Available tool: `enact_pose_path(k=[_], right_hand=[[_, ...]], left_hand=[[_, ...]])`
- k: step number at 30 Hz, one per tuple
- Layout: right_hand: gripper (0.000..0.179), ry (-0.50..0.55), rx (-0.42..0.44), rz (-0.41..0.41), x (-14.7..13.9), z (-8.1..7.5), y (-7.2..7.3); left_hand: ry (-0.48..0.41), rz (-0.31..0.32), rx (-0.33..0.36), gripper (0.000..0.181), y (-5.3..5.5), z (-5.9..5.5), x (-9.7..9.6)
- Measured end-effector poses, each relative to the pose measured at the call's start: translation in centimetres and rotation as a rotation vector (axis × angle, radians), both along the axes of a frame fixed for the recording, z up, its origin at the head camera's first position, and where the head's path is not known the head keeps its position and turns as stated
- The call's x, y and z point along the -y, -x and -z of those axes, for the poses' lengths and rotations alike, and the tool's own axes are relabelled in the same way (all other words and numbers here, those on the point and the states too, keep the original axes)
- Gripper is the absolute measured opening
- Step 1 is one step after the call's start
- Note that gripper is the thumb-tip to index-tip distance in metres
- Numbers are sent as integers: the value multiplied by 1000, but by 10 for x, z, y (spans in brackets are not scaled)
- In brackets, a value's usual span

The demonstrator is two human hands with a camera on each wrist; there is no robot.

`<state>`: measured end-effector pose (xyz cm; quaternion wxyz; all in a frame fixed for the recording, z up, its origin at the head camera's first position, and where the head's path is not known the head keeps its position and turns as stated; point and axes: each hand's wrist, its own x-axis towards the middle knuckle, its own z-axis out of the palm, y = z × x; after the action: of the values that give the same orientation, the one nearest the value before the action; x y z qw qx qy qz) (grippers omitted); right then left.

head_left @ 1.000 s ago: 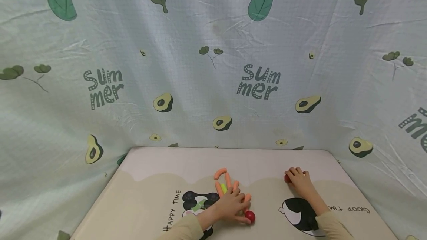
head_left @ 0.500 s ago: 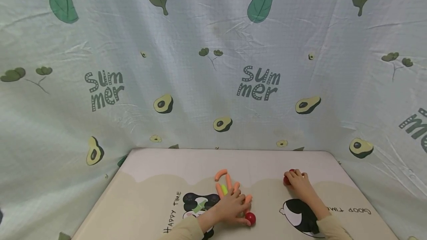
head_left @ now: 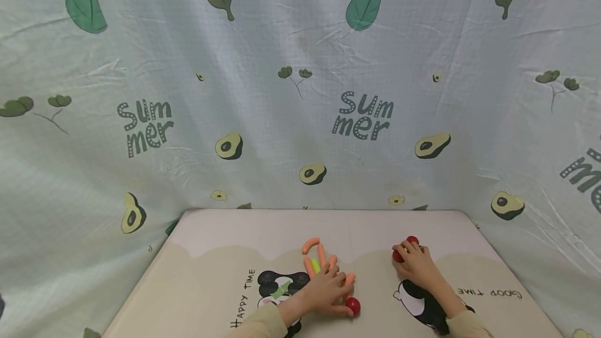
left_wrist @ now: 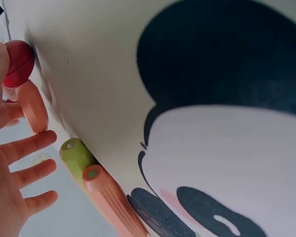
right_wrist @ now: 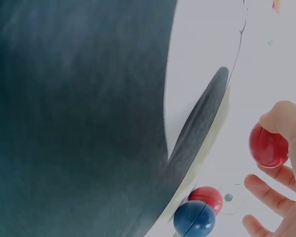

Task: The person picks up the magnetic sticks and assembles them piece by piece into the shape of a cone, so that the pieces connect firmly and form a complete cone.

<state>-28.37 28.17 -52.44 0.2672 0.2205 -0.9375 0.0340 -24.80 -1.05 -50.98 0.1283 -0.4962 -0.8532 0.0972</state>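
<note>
My left hand [head_left: 324, 290] rests low over the mat with fingers spread. Its thumb touches a glossy red ball [head_left: 352, 305]; the index finger lies behind an orange ridged stick [left_wrist: 32, 106] beside that ball. More orange sticks [head_left: 321, 254] and a lime-green one [left_wrist: 76, 153] lie just beyond the fingertips. On the right, my right hand [head_left: 419, 266] pinches a red ball [right_wrist: 269, 144] between thumb and fingers, low over the mat. Past its fingers sits a second red ball [head_left: 412, 239], with a blue ball [right_wrist: 193, 219] against it in the right wrist view.
A cream mat [head_left: 211, 254] with printed panda and girl figures covers the tabletop. Behind it hangs a pale curtain [head_left: 263, 181] with avocado and leaf prints. A curved orange stick [head_left: 310, 244] lies farthest back in the pile.
My right hand has moved slightly left and toward me with the red ball, so the second red ball shows more behind it. The left hand stays in place.
</note>
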Motion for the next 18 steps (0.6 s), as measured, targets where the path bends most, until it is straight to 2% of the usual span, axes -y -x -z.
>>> enact_pose_path(k=[10, 18], right_hand=[[37, 8, 51, -37, 16, 1, -8], [40, 13, 29, -78, 26, 2, -12]], left_hand=[[-16, 4, -39, 55, 1, 2, 0], [-35, 15, -39, 54, 1, 3, 1]])
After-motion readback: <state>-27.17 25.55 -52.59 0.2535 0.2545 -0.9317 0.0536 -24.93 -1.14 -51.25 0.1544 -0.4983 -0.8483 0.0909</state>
